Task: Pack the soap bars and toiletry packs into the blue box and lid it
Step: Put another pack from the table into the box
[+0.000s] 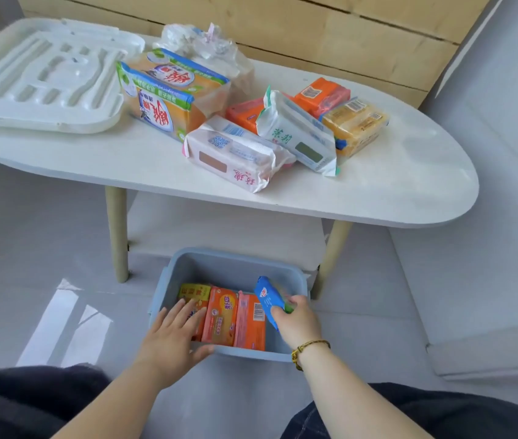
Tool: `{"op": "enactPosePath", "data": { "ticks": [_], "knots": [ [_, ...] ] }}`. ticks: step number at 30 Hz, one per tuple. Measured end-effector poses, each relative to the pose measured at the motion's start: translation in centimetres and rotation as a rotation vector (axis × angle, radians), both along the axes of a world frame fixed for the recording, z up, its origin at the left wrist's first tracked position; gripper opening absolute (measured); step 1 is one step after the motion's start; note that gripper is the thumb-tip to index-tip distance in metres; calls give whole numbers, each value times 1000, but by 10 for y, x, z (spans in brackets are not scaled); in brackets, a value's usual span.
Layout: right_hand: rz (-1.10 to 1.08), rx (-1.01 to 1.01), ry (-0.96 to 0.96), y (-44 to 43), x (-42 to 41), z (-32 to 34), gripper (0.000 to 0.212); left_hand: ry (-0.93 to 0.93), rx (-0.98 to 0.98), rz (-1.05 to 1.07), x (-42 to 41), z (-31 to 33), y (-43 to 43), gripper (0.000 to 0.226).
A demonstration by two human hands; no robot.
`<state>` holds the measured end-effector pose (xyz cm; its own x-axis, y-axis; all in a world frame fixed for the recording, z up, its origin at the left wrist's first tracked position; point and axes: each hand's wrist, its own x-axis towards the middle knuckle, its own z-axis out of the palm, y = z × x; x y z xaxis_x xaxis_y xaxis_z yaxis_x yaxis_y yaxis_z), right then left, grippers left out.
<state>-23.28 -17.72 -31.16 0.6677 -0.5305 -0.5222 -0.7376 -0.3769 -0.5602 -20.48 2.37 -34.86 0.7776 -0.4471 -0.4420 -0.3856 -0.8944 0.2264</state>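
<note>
The blue box [235,264] sits on the floor at 6 o'clock, below the white table [378,191]. The right hand [299,321] pinches a blue soap pack [267,299], tilted over the box's right side. The left hand [172,334] lies spread, fingers on the yellow soap bar [192,291] beside two orange soap bars [221,315]. More packs and the white lid [42,77] lie on the table, the lid at 10 o'clock.

Open blue box [235,264] on the floor holds three upright orange soap bars [221,315]; white lid [42,74] lies on the table.
</note>
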Motion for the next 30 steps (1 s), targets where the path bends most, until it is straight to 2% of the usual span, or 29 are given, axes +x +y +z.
{"op": "enactPosePath", "data": {
  "ticks": [1, 3, 4, 5, 7, 8, 13, 19, 22, 25, 27, 30],
  "knots": [
    [-13, -26, 44, 3, 4, -9, 36, 10, 37, -7, -1, -7, 1, 102],
    [-49, -80, 89, 8, 9, -22, 43, 12, 81, -18, -1, -17, 5, 78],
    [-53, -107, 99, 11, 12, -27, 46, 8, 96, -24, 0, -18, 6, 76],
    [-54, -124, 120, 14, 15, -33, 48, 18, 91, -30, 0, -21, 6, 88],
    [-54, -141, 175, 18, 18, -42, 49, 72, 76, -19, 1, -22, -1, 134],
    [-50, -140, 205, 20, 20, -46, 49, 80, 65, 12, 3, -23, -4, 144],
    [42, -57, 394, 7, 31, -66, 39, 104, 85, 43, 8, -30, -10, 147],
    [309, -139, 574, -3, 34, -80, 32, 89, 99, 51, 8, -32, -13, 144],
    [399, -233, 540, -3, 37, -83, 32, 82, 103, 57, 8, -32, -12, 144],
    [534, -396, 348, -9, 48, -88, 39, 81, 100, 66, 8, -33, -12, 142],
    [627, -374, 298, -16, 57, -95, 50, 85, 98, 69, 8, -34, -13, 141],
    [659, -263, 339, -25, 71, -101, 58, 85, 100, 72, 8, -35, -13, 140]
  ]
}}
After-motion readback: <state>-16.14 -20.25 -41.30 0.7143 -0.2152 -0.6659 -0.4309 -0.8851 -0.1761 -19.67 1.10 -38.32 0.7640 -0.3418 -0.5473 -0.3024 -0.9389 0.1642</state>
